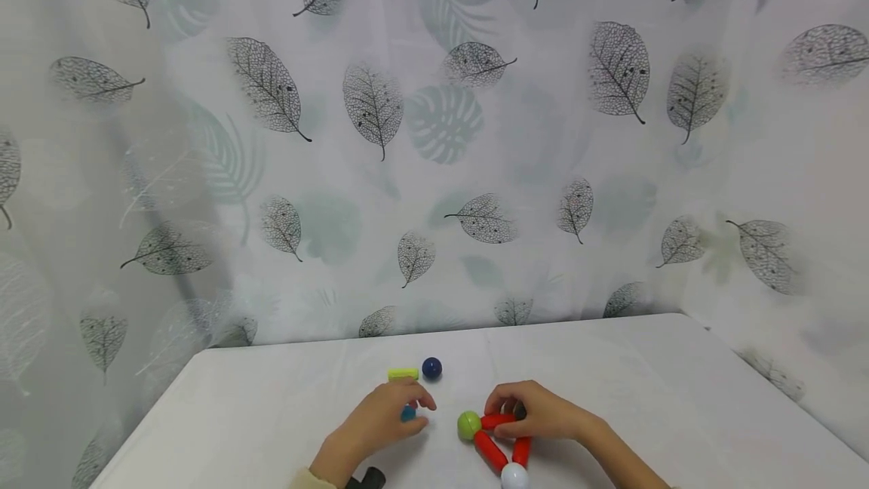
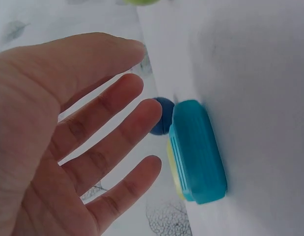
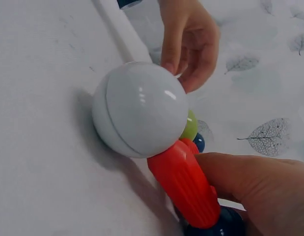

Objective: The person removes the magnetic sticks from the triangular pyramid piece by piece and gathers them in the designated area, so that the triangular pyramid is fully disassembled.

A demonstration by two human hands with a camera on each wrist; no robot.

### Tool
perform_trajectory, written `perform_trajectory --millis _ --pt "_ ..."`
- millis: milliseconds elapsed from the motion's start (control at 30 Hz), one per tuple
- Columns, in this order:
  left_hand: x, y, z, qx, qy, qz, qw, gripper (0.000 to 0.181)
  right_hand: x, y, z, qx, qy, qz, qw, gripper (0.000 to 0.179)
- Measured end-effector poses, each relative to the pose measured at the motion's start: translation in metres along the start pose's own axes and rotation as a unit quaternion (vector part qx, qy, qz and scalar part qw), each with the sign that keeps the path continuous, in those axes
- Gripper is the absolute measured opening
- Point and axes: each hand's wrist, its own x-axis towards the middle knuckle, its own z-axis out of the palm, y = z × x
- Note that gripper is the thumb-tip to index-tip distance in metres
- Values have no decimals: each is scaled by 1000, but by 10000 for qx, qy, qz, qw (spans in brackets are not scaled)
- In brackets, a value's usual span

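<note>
A triangle of red rods (image 1: 490, 451) joins a green ball (image 1: 469, 425), a white ball (image 3: 139, 110) and a dark ball (image 1: 520, 410) on the table. My right hand (image 1: 546, 410) grips the triangle around its dark-ball corner, thumb and fingers at the upper red rod. That dark ball shows only partly below the red rod in the right wrist view. To the left, my left hand (image 1: 383, 417) hovers with relaxed, spread fingers and nothing in its grasp. Just past its fingertips in the left wrist view lies a teal rod (image 2: 198, 152), mostly hidden in the head view.
Behind my left hand are a yellow-green rod (image 1: 403, 373) and a dark blue ball (image 1: 431, 368). The white table (image 1: 611, 368) reaches back to a leaf-print curtain (image 1: 434, 172). A black object (image 1: 372, 478) shows by my left wrist.
</note>
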Motion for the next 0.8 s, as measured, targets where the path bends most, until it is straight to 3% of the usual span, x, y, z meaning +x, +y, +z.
perform_trajectory --millis 233,400,567,800 --pt "1 7 7 -116 -241 -20 9996 13 4 -1 10 103 137 -265 9995 17" --pt "4 11 13 -642 -580 -353 9956 19 4 1 14 106 240 -413 9988 17" --pt "7 16 19 -1226 -820 -593 9873 30 6 4 19 164 316 -835 9959 18" --pt "9 18 26 -1329 -907 -426 9860 31 10 6 23 -15 363 -1251 9915 19"
